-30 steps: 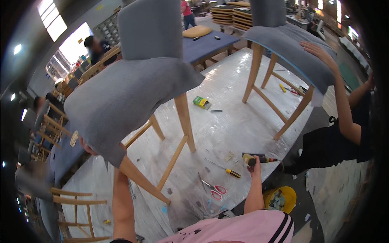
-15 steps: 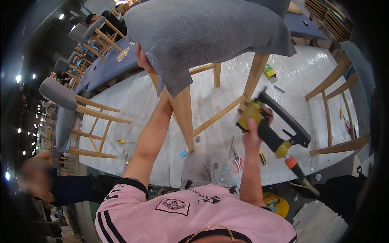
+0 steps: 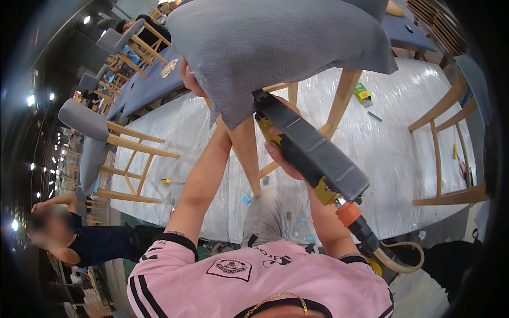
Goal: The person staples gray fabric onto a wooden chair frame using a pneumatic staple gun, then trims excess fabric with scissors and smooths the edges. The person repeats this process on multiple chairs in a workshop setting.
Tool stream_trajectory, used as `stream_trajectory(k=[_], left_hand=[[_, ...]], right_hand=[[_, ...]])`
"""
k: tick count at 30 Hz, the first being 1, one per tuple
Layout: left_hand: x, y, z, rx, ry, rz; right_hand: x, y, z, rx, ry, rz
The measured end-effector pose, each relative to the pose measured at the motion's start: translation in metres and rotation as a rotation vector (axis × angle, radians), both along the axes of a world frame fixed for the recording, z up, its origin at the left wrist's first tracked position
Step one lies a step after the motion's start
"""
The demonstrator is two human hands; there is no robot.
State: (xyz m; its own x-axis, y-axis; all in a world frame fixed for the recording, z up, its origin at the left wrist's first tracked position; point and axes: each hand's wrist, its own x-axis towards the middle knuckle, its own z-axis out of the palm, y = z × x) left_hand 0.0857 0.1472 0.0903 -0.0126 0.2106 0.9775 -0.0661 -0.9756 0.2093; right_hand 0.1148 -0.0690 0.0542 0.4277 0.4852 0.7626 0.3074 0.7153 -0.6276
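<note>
A wooden-legged chair stands in front of me, its seat covered in grey fabric (image 3: 275, 47) that hangs loose at the edges. My left hand (image 3: 192, 79) grips the seat's left side, fingers on the cloth and thumb side partly hidden beneath it. In my right hand (image 3: 283, 146) is a pneumatic staple gun (image 3: 318, 143) with a black magazine and an air hose (image 3: 408, 262). The gun's nose meets or nearly meets the fabric's lower edge beside the front leg (image 3: 246, 153); exact contact I cannot tell.
A film-covered work table (image 3: 382, 175) lies under the chair. Another grey chair (image 3: 127, 153) is at left, one more (image 3: 450, 132) at right. A green-yellow box (image 3: 362, 94) and a yellow-handled screwdriver (image 3: 172, 182) lie on the film. A person (image 3: 101, 241) stands at lower left.
My right hand has brought the staple gun up and left from the chair's right side to the hanging fabric corner, turning it. My left hand keeps its hold on the seat.
</note>
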Motion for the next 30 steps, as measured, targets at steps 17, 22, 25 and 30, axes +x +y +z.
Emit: stream_trajectory(k=[17,22,25,30], left_hand=[[0.005,0.003,-0.003,-0.001,-0.021,-0.007],[0.008,0.007,-0.001,0.003,-0.035,0.000],[0.009,0.012,0.001,0.023,-0.029,0.010],[-0.026,-0.006,0.008,0.089,0.127,-0.129]], right_hand=[[-0.003,-0.018,0.015,-0.231,0.032,-0.137],[0.000,-0.013,0.015,-0.135,0.017,-0.131],[0.002,-0.007,0.008,-0.053,-0.029,-0.145],[0.010,-0.028,-0.003,-0.173,-0.007,-0.157]])
